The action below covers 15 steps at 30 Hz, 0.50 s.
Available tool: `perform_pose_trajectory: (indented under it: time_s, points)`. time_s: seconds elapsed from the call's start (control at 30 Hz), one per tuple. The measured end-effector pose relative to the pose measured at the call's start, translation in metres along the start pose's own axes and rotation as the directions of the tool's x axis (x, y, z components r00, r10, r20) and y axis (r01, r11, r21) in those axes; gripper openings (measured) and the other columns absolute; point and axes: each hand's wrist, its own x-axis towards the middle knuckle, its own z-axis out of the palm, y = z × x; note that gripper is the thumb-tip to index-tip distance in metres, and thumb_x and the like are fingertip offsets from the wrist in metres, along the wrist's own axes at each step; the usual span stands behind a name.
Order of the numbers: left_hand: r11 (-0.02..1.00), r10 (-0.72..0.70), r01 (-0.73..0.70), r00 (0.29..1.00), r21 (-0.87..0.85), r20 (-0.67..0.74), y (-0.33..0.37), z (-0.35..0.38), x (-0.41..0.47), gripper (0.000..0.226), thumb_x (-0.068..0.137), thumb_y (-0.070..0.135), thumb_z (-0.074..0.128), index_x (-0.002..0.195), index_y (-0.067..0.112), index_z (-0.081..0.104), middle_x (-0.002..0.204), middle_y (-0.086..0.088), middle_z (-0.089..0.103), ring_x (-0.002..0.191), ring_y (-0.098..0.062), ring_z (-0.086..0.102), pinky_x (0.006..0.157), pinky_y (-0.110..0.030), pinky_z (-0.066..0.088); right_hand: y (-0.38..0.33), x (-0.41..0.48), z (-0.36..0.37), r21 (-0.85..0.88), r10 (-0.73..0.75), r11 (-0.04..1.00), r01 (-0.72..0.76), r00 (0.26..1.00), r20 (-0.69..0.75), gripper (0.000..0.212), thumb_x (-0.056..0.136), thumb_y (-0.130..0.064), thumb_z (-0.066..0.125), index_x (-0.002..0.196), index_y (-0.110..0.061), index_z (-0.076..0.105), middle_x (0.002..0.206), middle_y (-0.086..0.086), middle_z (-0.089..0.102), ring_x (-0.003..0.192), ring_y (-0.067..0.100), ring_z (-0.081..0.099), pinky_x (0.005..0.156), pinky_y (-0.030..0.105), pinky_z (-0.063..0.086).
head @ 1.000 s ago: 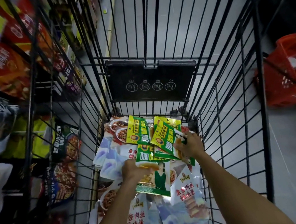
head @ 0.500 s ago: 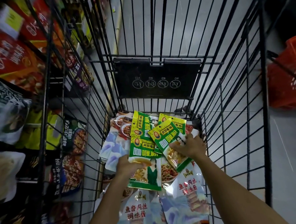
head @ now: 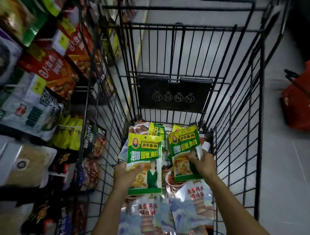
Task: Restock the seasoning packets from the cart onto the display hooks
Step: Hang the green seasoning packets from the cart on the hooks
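1. Seasoning packets in green and yellow are being held one per hand, low inside the cart and just above the goods lying there. The left green packet (head: 145, 154) is standing upright with its printed face to the camera. The right green packet (head: 185, 148) is tilting slightly beside it, with a narrow gap between the two.
2. The left hand (head: 124, 173) is gripping its packet at the left edge, with the thumb lying across the front and the fingers hidden behind.
3. The right hand (head: 205, 164) is pinching its packet at the right edge, with the thumb curling over the front face.
4. More green packets (head: 157, 132) are lying behind these at the far end of the cart floor, partly covered.
5. Pale blue-and-white sauce packets (head: 194, 205) with red lettering are lying flat under both forearms, overlapping one another. Packets picturing bowls of food (head: 172, 179) are peeking out between them.
6. The black wire cart (head: 242, 130) is enclosing all of this, and its black child-seat flap (head: 174, 96) is hanging against the far wall.
7. Display hooks (head: 69, 125) are sticking out just left of the cart, carrying red packets (head: 53, 69), yellow packets (head: 70, 135) and others too blurred to read.
8. A red shopping basket (head: 302, 104) is sitting on the grey floor (head: 290, 172) to the right, well apart from the cart.
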Motion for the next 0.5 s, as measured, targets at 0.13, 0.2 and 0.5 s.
perform_pose_trajectory:
  time_s: [0.13, 0.2, 0.5]
  points:
    - [0.991, 0.112, -0.117, 0.991, -0.059, -0.072, 0.038, -0.033, -0.037, 0.021, 0.076, 0.019, 0.077, 0.093, 0.012, 0.067, 0.087, -0.002, 0.071, 0.084, -0.021, 0.066, 0.057, -0.024, 0.049, -0.045, -0.040, -0.016, 0.133, -0.090, 0.988, 0.081, 0.994, 0.064, 0.008, 0.088, -0.020, 0.064, 0.090, -0.015, 0.059, 0.098, 0.012, 0.067, 0.088, 0.028, 0.066, 0.075, 0.038, 0.056]
    - [0.971, 0.207, -0.222, 0.967, -0.090, -0.150, 0.062, -0.058, -0.062, 0.014, 0.075, 0.015, 0.078, 0.077, 0.020, 0.065, 0.065, 0.010, 0.068, 0.066, -0.008, 0.065, 0.046, -0.014, 0.045, -0.076, -0.065, -0.022, 0.157, -0.189, 0.972, 0.172, 0.977, 0.100, 0.007, 0.087, -0.022, 0.066, 0.086, -0.020, 0.060, 0.097, 0.011, 0.068, 0.086, 0.026, 0.066, 0.073, 0.035, 0.056]
    - [0.813, 0.469, -0.581, 0.690, -0.035, -0.552, 0.142, -0.209, -0.237, 0.019, 0.077, 0.025, 0.076, 0.093, 0.017, 0.067, 0.074, 0.001, 0.067, 0.095, -0.008, 0.056, 0.082, -0.030, 0.049, -0.226, -0.224, -0.015, 0.309, -0.630, 0.770, 0.559, 0.744, 0.222, 0.015, 0.081, -0.027, 0.073, 0.075, -0.016, 0.066, 0.072, 0.003, 0.066, 0.070, 0.012, 0.060, 0.062, 0.024, 0.045]
